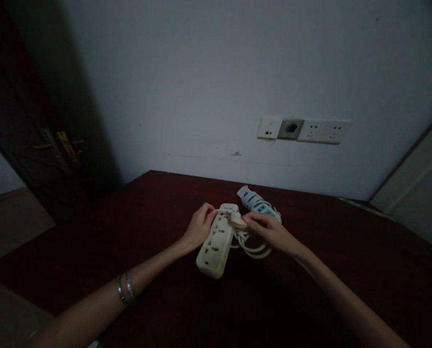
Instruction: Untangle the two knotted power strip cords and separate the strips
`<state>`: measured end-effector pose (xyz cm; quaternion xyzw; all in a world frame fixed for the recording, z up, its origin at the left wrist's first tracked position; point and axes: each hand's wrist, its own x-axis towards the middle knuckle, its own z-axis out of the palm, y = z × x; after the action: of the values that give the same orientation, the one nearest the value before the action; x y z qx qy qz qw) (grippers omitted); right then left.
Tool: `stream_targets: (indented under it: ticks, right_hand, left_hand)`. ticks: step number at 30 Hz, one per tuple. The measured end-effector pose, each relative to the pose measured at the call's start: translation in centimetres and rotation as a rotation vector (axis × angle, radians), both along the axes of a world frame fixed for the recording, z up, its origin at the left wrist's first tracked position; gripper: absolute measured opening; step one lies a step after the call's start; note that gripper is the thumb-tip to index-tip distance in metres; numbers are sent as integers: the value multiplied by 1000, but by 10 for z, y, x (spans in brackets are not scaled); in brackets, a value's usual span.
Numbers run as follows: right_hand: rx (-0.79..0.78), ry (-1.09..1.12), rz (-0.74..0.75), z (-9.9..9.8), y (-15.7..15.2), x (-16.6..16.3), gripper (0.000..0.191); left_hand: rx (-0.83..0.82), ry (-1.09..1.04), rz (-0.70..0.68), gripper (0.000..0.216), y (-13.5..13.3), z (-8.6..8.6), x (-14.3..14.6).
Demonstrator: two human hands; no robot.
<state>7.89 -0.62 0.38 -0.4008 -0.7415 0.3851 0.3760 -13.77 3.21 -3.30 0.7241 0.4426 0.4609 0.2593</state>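
Left hand (198, 227) closed on strip (216, 244) at far end; right hand (270, 231) pinches plug (238, 222) at same end. Strip long axis runs away from person.

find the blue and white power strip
In the head view the blue and white power strip lies on the dark table behind the right hand, which pinches a plug, right of the cream power strip the left hand holds.

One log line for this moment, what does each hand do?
left hand: grips cream power strip | right hand: holds plug | behind: blue-white strip | on dark table
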Motion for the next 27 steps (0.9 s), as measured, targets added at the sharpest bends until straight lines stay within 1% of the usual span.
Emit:
stream_targets:
  ticks: [2, 4, 6, 8, 9, 11, 14, 15, 17, 19, 21, 25, 27]
  right_hand:
    - [-114, 118, -6, 5, -1, 3, 37]
    - [-188, 229, -31, 9, -1, 6, 40]
    - [-188, 318, -74, 13, -1, 7, 41]
    - [-159, 370, -120, 18, -3, 5, 42]
    - [-144, 375, -138, 21, -5, 3, 43]
    - [-116, 344, -145, 25, -10, -3, 45]
    - [-60, 247, -113, 29, -17, -11, 43]
    - [-37, 224, -102, 29, -19, -12, 42]
    - [0, 203, -86, 30, -20, -14, 40]
    - [35, 211, -77, 30, -21, -15, 37]
    - [84, 226, -90, 31, -21, -17, 32]
    - [171, 345, -210, 32, -25, -26, 26]
    - [192, 429, -267, 33, -28, -31, 23]
  left_hand:
    - [-106, -145, 56, 18, 7, -2, -2]
    - [-234, -323, 47, 18, 9, -3, -5]
    - [-369, -513, -75, 21, 7, -4, -7]
    - [-487, -663, -249, 34, 1, -3, -9]
    - [-531, -707, -318, 41, -1, -2, -8]
    - [-652, -726, -394, 48, -4, 1, -6]
    - [-846, -667, -408, 53, -4, 6, 1]
    - [-848, -649, -382, 52, -4, 7, 3]
    - [-798, -617, -335, 48, -5, 9, 5]
    - [-748, -602, -322, 44, -8, 11, 4]
    - [-746, -599, -318, 42, -10, 14, 3]
    - [-796, -642, -235, 41, -13, 18, 3]
    - [-828, -665, -218, 41, -15, 19, 4]
